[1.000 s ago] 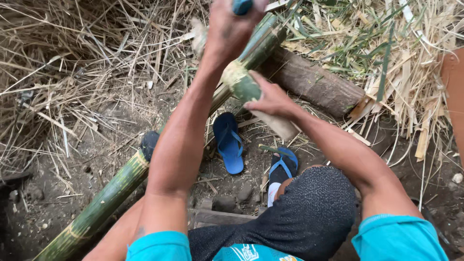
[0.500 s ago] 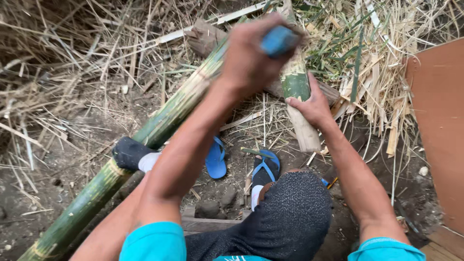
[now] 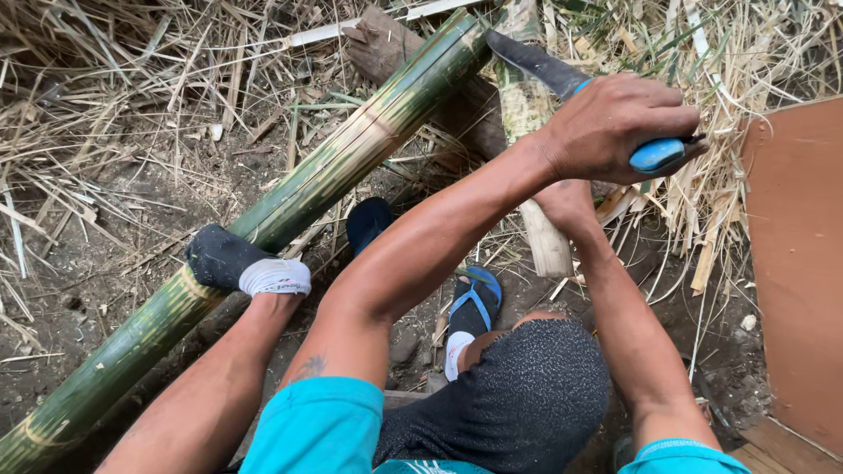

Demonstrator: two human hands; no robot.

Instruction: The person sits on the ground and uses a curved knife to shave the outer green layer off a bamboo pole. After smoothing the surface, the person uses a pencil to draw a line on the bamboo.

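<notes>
The left hand [image 3: 615, 127] grips a blue-handled knife [image 3: 562, 83], its dark blade pointing to the upper left of the frame. The right hand [image 3: 566, 202] (mostly hidden) holds an upright, pale green bamboo piece [image 3: 527, 114].

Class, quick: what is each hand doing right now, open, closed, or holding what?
Left hand: closed around the blue handle of a knife.
Right hand: mostly hidden behind the left forearm, on the short bamboo piece; its grip cannot be told.
</notes>
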